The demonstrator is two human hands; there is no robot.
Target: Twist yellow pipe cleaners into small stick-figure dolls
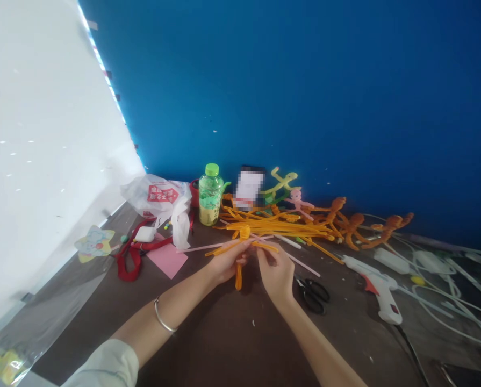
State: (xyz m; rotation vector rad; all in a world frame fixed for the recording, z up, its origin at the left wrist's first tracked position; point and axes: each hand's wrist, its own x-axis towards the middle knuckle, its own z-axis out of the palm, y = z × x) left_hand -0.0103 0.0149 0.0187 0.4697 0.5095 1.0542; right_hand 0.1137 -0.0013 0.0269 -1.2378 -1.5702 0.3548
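Observation:
Both my hands meet over the dark table and pinch an orange pipe-cleaner figure with a coiled head and arms sticking out sideways. My left hand, a silver bangle on its wrist, grips the figure's body, whose tail hangs down between the hands. My right hand has its fingers closed on the figure's right arm. Just behind lies a loose pile of orange pipe cleaners.
Black scissors lie right of my right hand, a white glue gun with cables farther right. Finished orange figures, a green-capped bottle, a plastic bag, pink paper and a red strap stand by the blue wall.

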